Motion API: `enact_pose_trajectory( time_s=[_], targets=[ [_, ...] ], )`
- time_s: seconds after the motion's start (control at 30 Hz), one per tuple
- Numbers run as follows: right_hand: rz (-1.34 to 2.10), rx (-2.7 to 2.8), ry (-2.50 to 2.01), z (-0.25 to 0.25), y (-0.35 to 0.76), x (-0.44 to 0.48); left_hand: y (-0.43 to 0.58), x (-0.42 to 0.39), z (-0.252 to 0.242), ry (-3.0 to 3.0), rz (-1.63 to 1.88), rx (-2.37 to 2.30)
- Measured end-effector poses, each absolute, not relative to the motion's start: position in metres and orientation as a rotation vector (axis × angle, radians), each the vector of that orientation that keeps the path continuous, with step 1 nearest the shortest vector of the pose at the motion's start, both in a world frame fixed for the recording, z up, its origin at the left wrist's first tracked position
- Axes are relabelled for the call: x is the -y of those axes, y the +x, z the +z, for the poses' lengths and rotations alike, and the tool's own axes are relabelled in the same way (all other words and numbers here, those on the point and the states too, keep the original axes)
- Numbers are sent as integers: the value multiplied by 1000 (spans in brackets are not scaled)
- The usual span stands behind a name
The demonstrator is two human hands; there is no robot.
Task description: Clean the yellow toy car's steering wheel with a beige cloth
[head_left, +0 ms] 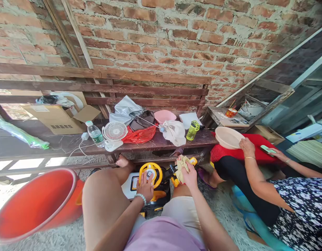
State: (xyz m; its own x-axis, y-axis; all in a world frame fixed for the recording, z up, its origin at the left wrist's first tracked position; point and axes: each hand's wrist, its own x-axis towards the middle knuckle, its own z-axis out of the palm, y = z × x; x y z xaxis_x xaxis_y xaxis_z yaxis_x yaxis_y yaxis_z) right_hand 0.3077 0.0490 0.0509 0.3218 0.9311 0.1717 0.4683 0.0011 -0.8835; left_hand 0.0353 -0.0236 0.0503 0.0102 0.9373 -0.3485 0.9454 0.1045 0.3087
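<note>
Bucket (69, 203) of red colour is seen at near left. Between the knees, toy vehicle's (159, 195) yellow steering wheel (150, 172) is covered partly by the left hand (145, 187); whether it is gripped cannot be told. Beige cloth (180, 168) is gripped in the right hand's (191, 176) bent fingers. At right, pale basin (227, 137) is held by another person (302, 200).

Rough brick wall (176, 42) behind a long dark wooden bench (150, 90), grey floor (217, 209)

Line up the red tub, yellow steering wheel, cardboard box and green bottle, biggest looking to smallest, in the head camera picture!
1. Red tub
2. Cardboard box
3. Yellow steering wheel, partly under the left hand
4. Green bottle
</note>
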Motion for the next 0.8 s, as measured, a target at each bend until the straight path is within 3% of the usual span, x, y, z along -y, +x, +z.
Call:
enact_pose_trajectory(
  time_s=[0.13, 0.47, 0.67, 0.8],
  targets=[
    [539, 1137, -1647, 52, 318, -73, 35, 26, 50, 1841, 7, -1931],
    [705, 1799, -1768, 39, 293, -61, 22, 31, 49, 1898, -3, -1858],
    [790, 1682, -1783, 47, 299, -60, 23, 29, 50, 1891, -16, -1870],
    [626, 1531, -1814, 60, 293, -66, 26, 28, 55, 1868, -43, -1870]
  ],
)
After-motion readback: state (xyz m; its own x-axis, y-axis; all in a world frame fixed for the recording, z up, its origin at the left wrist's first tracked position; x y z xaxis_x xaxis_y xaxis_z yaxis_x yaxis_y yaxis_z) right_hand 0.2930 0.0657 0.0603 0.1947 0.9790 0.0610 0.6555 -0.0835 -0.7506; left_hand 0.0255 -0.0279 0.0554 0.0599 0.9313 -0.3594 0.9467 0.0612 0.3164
